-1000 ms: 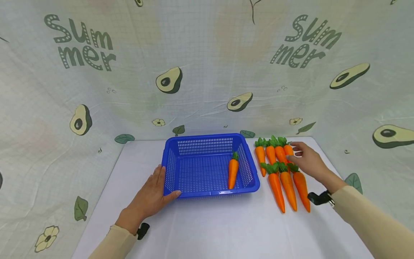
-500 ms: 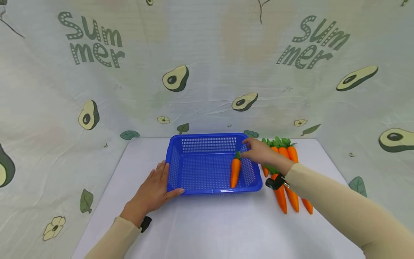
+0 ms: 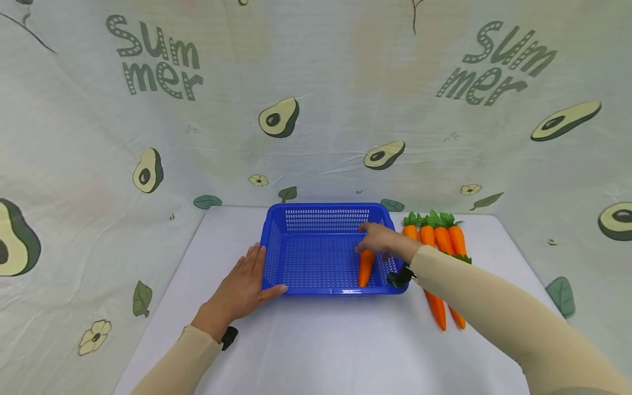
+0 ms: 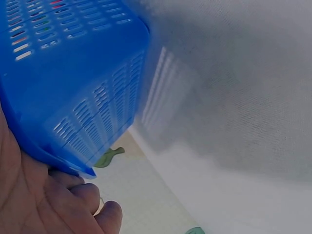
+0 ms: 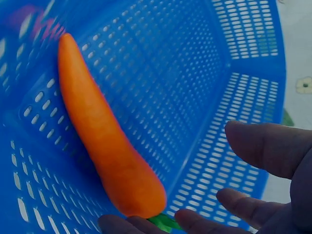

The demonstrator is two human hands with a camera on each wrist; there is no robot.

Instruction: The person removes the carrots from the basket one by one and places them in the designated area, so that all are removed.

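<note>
One orange carrot with a green top lies inside the blue plastic basket, near its right wall. Over it is my right hand, reaching in from the right. In the right wrist view the thumb and fingers are spread apart, with the fingertips close to the leafy end of the carrot; whether they touch it I cannot tell. My left hand rests against the basket's front left corner, fingers along the left side and thumb on the front rim. The left wrist view shows the basket's outer wall beside the palm.
Several more carrots lie in two rows on the white table right of the basket, partly hidden by the right forearm. A printed cloth hangs behind and at the sides.
My right hand has moved left from the carrots on the table to over the carrot in the basket. My left hand has stayed at the basket's corner. The whole head view has shifted slightly.
</note>
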